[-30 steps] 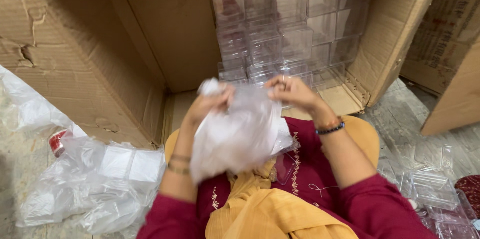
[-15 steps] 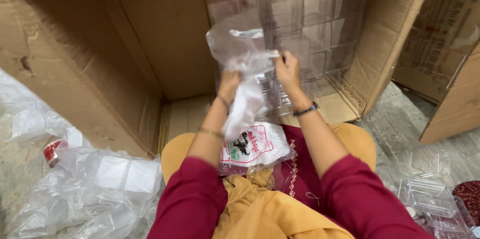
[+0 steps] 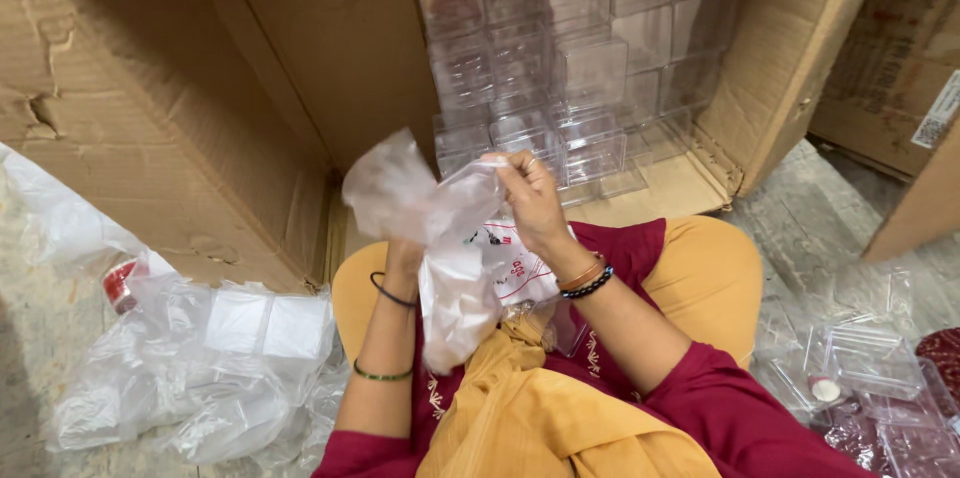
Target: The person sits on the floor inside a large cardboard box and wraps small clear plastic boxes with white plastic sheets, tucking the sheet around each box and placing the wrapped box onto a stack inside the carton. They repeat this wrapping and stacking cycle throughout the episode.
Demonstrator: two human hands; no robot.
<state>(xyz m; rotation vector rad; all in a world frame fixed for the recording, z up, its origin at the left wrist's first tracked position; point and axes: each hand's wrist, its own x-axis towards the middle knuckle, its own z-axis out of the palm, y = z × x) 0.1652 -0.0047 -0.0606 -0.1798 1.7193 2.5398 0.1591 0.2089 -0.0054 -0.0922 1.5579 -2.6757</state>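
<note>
I sit on a grey, worn floor (image 3: 800,228), legs crossed under mustard cloth and dark red sleeves. Nearest me a soft yellow scarf (image 3: 540,408) lies bunched in my lap. Just above it I hold a thin, crinkled clear bag (image 3: 440,238), milky where the film folds on itself, with a white printed label showing through behind it. My right hand (image 3: 530,203) pinches the bag's upper edge, fingers closed on the film, bangles at the wrist. My left hand (image 3: 405,253) is mostly hidden behind the plastic; it seems to grip the bag from below, though I cannot tell just how its fingers lie. The bag hangs before my chest, between both hands, its lower end drooping toward the scarf.

On the floor to my left lies a heap of limp clear wrappers (image 3: 190,378) with flat white squares inside. To my right, small hard clear boxes (image 3: 860,368) lie scattered, glossy and square-edged.

Beyond my knees a big carton (image 3: 180,118) lies open on its side, brown, creased and torn at the flap. Stacked inside against its back are rows of clear cubes (image 3: 570,58).
</note>
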